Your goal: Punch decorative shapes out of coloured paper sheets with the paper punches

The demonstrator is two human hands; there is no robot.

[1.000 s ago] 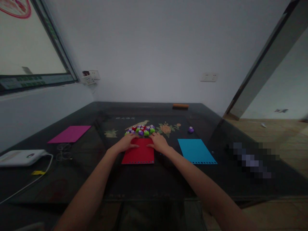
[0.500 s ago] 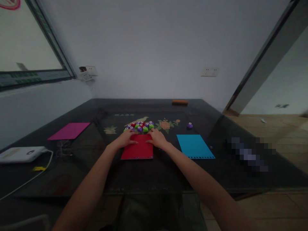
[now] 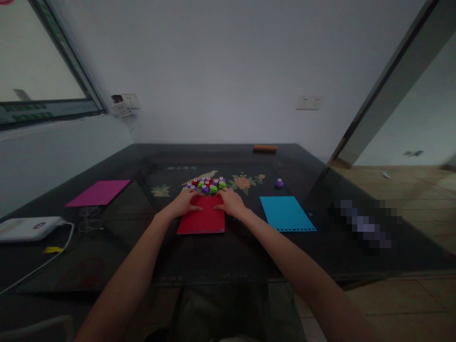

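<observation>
A red paper sheet (image 3: pixel 203 221) with a punched lower edge lies on the dark glass table (image 3: pixel 228 256). My left hand (image 3: pixel 184 203) rests flat on its upper left corner and my right hand (image 3: pixel 231 203) on its upper right corner. Just beyond my fingertips sits a cluster of several small round punches (image 3: pixel 206 185) in red, green and purple. Both hands hold nothing; their fingers lie spread near the cluster.
A blue sheet (image 3: pixel 286 213) lies to the right, a magenta sheet (image 3: pixel 99 193) to the left. A lone purple punch (image 3: pixel 280 183) sits beyond the blue sheet. A white device (image 3: pixel 28 228) with a cable lies at far left, an orange block (image 3: pixel 265 148) at the far edge.
The view has tilted slightly, so everything sits a little higher in frame. My hands stay on the red sheet's top corners, near the punches.
</observation>
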